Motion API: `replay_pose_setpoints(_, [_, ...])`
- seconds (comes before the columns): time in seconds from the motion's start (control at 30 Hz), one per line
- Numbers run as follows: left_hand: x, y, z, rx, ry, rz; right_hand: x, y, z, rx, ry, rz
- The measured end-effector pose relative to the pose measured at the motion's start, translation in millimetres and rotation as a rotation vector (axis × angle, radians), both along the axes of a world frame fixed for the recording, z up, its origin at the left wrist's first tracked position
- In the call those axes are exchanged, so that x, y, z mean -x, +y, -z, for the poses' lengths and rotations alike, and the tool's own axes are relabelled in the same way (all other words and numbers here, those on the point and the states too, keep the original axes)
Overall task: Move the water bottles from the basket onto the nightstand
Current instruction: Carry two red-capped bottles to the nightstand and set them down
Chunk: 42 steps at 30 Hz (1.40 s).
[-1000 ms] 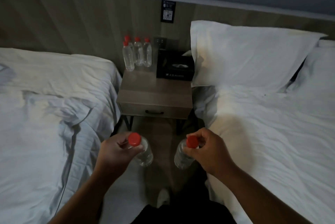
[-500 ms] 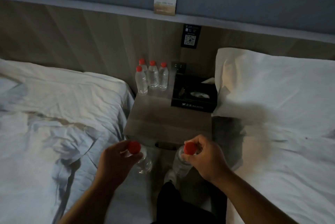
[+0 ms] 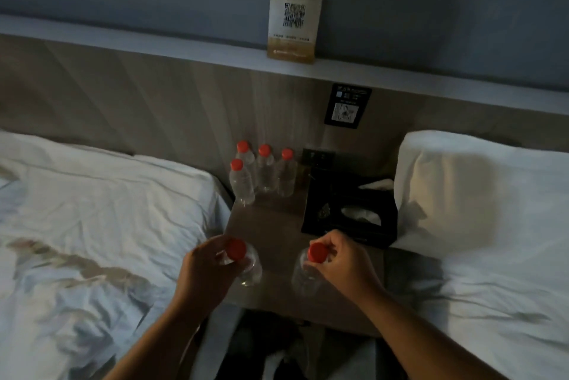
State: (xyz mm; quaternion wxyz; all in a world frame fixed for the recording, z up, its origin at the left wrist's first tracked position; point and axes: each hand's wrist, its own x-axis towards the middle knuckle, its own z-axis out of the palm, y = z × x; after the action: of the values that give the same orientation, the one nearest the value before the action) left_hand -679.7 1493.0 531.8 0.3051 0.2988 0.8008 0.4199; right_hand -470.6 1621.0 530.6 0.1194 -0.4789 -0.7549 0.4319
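My left hand [image 3: 204, 275] grips a clear water bottle [image 3: 249, 267] with a red cap by its neck, above the front left of the wooden nightstand [image 3: 274, 225]. My right hand [image 3: 341, 259] pinches the neck of a second red-capped bottle [image 3: 304, 276] over the nightstand's front middle. Whether either bottle touches the top I cannot tell. Several more red-capped bottles [image 3: 261, 174] stand upright in a cluster at the nightstand's back left corner. The basket is out of view.
A black tissue box [image 3: 348, 213] occupies the nightstand's right side. White beds flank it, the left bed [image 3: 92, 225] and the right bed with a pillow [image 3: 480, 195]. A WiFi card [image 3: 294, 14] stands on the headboard ledge above.
I have come closer to the nightstand. Both hands with their bottles have moved forward from over the floor gap to above the nightstand's front part.
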Motion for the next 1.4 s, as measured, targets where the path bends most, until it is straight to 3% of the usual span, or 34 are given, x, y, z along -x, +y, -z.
replay_pose_setpoints(0.2, [39,75,57,-0.057,-0.024,0.012,46,57,47,0.071,0.054,0.061])
replay_pose_setpoints(0.4, [71,133,112,-0.074,0.116,0.124,95,96,91,0.043,0.052,0.091])
replay_pose_setpoints(0.63, [80,174,147,-0.079,0.220,0.082,130,136,121,-0.030,0.018,0.207])
replay_pose_setpoints(0.77, [79,181,159,-0.131,0.295,0.072,135,140,132,-0.024,0.096,0.225])
replay_pose_setpoints(0.9, [74,163,190,-0.160,0.235,-0.054,130,128,158,0.068,0.173,0.243])
replay_pose_setpoints(1.0, [74,150,213,-0.137,0.074,-0.188,130,124,177,0.122,0.147,0.227])
replay_pose_setpoints(1.1, [81,160,231,-0.132,-0.090,-0.127,135,131,186,0.138,0.131,0.202])
replay_pose_setpoints(1.4, [81,189,258,-0.288,0.067,-0.169,160,138,203,0.088,0.221,0.236])
